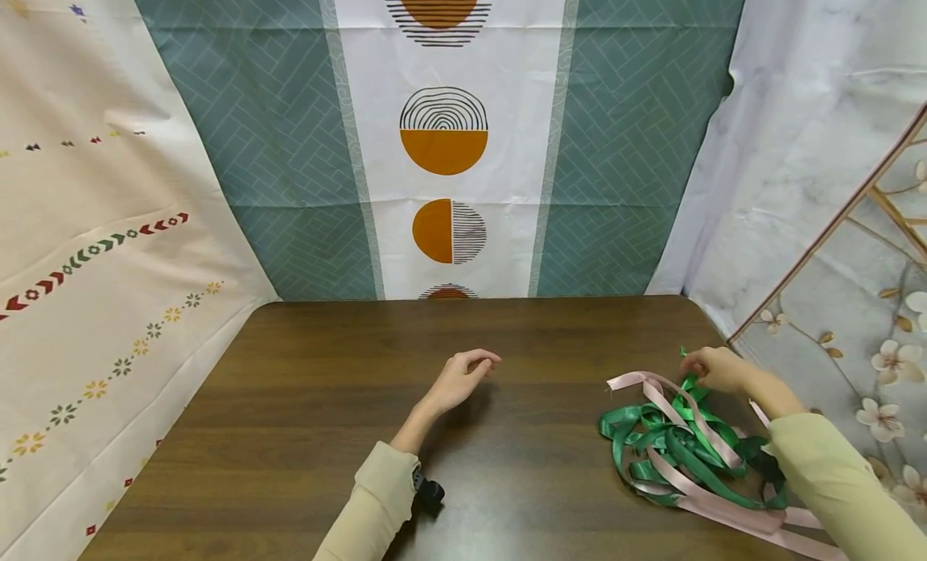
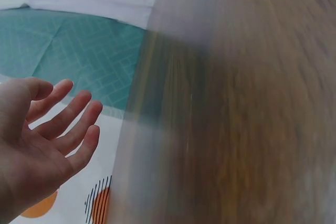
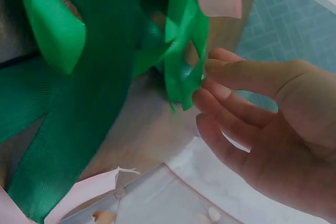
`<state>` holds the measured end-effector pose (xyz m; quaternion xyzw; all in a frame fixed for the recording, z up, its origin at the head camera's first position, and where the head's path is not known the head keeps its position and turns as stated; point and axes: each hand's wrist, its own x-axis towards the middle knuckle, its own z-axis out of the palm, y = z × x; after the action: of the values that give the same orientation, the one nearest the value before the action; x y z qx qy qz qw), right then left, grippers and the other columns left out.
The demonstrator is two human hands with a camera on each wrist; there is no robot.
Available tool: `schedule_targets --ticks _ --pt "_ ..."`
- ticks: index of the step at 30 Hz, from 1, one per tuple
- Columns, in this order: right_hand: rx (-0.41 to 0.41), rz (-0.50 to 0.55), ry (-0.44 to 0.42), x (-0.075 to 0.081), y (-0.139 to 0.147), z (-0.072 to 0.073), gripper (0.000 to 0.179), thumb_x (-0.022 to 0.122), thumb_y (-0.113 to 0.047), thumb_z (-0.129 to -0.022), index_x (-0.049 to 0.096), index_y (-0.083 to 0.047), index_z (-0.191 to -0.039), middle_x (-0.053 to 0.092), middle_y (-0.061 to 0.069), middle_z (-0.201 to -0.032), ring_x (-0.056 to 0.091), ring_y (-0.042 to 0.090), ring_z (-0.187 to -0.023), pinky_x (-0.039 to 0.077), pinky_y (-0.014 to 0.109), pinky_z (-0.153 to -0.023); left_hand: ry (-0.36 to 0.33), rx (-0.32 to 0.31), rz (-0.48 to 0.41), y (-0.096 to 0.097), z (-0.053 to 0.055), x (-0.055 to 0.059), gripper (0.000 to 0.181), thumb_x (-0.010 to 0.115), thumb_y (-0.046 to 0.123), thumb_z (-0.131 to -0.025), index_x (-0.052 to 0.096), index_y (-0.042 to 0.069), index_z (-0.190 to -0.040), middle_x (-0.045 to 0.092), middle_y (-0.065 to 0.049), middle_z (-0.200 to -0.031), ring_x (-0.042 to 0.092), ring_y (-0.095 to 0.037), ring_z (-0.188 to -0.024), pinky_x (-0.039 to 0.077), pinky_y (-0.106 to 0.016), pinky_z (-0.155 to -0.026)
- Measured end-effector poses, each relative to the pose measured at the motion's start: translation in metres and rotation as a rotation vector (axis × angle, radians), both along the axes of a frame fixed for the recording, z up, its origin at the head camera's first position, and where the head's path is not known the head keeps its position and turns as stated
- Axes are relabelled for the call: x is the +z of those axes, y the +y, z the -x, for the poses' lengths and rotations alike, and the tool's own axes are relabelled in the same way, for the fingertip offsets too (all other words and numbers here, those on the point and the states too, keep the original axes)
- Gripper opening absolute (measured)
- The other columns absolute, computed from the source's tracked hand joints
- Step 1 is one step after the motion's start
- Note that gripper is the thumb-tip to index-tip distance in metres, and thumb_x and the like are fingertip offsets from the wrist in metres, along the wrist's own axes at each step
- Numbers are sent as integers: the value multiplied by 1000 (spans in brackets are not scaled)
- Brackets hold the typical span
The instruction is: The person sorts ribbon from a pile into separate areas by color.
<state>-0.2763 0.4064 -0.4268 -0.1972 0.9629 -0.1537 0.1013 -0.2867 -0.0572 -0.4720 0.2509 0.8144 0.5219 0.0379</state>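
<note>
Head view: ribbon pile (image 1: 684,456), green and pink, loosely tangled on the brown table (image 1: 326,400). Right hand (image 1: 724,369) at the pile's far edge, fingers bent, tips at a bright green ribbon (image 3: 184,24); whether pinched on it, cannot tell. Left hand (image 1: 456,381) well apart, left of the pile, fingers loose, holding nothing. Step in hand, my judgement: singling out one strand. Next move calls for a sure pinch and slow draw, lest the tangle tighten.
</note>
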Motion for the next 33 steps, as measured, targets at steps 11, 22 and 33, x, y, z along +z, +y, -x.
schedule_targets --ticks 11,22,33 --pt "26 -125 65 -14 -3 6 15 68 6 -70 64 -7 -77 62 3 -75 53 18 -70 44 32 -61 4 -49 48 25 -6 0 29 46 15 -102 65 -1 -117 67 -20 -116 66 -31 -108 52 -41 -89" --pt "-12 38 27 26 -4 3 14 74 -10 -78 63 -7 -70 57 -2 -67 44 7 -61 38 27 -58 0 -93 56 41 -11 5 29 46 17 -103 65 1 -118 68 -18 -117 66 -30 -108 52 -33 -89" --pt "205 290 -248 81 -38 -8 19 56 -18 -97 64 -8 -83 49 -7 -67 38 0 -54 39 26 -52 15 -206 -5 58 -24 38 24 49 17 -101 67 9 -116 70 -11 -111 66 -33 -105 50 -23 -89"
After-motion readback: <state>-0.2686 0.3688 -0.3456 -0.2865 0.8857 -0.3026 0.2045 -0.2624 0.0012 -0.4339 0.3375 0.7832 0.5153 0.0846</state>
